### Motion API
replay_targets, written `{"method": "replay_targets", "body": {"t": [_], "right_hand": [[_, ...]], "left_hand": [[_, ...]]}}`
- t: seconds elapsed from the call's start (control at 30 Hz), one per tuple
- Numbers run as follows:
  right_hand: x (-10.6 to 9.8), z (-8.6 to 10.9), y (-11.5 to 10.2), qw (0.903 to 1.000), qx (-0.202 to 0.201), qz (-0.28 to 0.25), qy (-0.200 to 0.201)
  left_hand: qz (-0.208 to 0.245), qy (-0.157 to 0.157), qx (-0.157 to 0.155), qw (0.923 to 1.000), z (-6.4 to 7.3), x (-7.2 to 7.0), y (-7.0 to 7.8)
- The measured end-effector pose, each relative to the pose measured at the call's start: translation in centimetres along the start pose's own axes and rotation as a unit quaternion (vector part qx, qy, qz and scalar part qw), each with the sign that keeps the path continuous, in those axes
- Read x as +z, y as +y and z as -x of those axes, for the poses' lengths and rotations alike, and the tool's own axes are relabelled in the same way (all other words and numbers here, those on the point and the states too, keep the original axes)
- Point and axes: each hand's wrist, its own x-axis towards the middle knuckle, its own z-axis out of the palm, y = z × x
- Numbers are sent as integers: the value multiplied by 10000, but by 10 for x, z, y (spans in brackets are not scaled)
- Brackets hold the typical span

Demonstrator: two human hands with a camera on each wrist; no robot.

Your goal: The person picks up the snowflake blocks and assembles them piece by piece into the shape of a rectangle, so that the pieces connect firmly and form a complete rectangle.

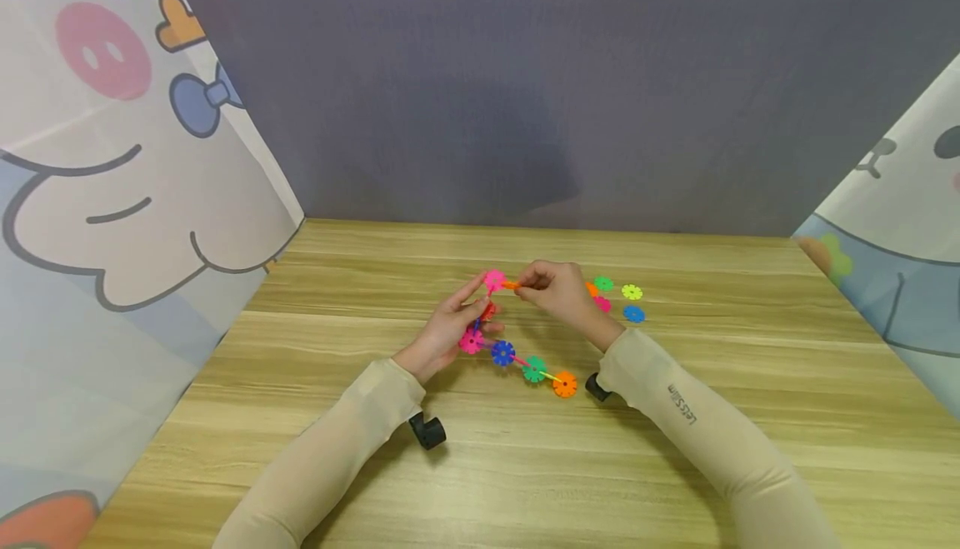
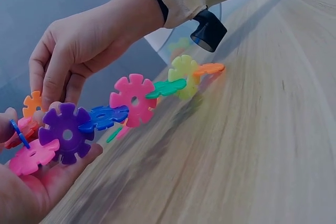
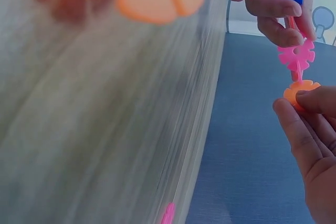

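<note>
The left hand point(image 1: 444, 331) grips a chain point(image 1: 503, 354) of flower-shaped discs, its thumb and fingers closed about the part near a red disc point(image 1: 488, 311). From there one side of the chain runs toward the right and the near edge of the table point(image 1: 480, 482), ending in an orange end disc point(image 1: 565, 384); the other side runs up past the fingertips to a pink disc point(image 1: 494, 281). The right hand point(image 1: 557, 291) pinches an orange disc point(image 3: 298, 92) between thumb and fingers, at the edge of that pink one; the slot is too small in view to tell how deep it sits. The chain is held in front of the person, over the table's middle. Just beyond the right hand, loose discs lie on the wood: green point(image 1: 603, 283), yellow point(image 1: 632, 291) and blue point(image 1: 633, 314), with a pink and an orange one partly hidden. A black camera point(image 1: 429, 431) hangs under the left sleeve point(image 1: 337, 441).
</note>
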Motion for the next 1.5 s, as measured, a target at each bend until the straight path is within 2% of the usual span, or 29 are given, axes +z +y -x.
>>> {"method": "replay_targets", "body": {"t": [0.13,0.53,0.8,1.0,1.27,1.5], "right_hand": [[0,1,1,9997,-214,99,-8],[1,2,-1,9987,-451,250,-52],[3,1,2,9977,-594,302,-141],[4,1,6,9973,-617,349,-194],[4,2,8,9972,-479,450,-358],[4,1,8,9969,-530,500,-281]], "left_hand": [[-27,15,-63,10000,0,0,0],[-179,89,-91,9998,-1,3,2],[-292,29,5,9996,-2,2,1],[-370,-25,53,9993,-1,1,-1],[-221,144,32,9996,-2,-1,-6],[-454,-162,145,9987,-3,-1,-6]]}}
